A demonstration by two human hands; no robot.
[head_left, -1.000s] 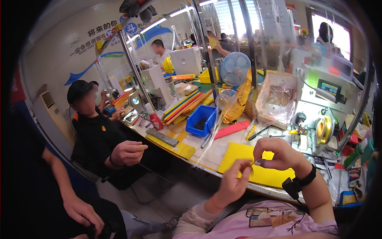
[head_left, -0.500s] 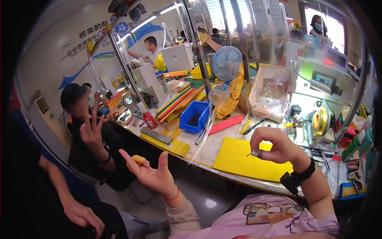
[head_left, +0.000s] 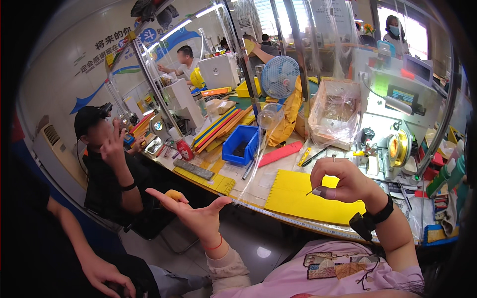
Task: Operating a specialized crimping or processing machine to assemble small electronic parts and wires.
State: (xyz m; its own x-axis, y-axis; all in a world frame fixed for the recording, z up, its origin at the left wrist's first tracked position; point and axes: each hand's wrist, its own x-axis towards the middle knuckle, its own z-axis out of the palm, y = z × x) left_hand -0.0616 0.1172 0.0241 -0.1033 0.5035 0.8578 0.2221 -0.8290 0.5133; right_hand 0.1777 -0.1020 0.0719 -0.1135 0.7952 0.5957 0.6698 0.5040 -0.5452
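R hand [head_left: 340,184] pinches a thin, dark, straight pin [head_left: 310,192] thumb-to-finger above a flat yellow notched-edge sheet [head_left: 298,201], L hand [head_left: 199,216] spread w/ nothing visible held; a slack pinch might drop it.

Observed a pale wall [head_left: 64,59] at left, marked with dark characters [head_left: 105,43] and a blue wave [head_left: 88,100]; beige air conditioner [head_left: 58,151] beside it. Recorded grey floor [head_left: 243,265], long bench [head_left: 253,190], lit tubes [head_left: 179,30] overhead, bright window [head_left: 268,20] at rear.

Pink patchwork-print top [head_left: 284,279] — black wristband [head_left: 386,212], red wrist cord [head_left: 214,246], yellow finger cover [head_left: 174,194]
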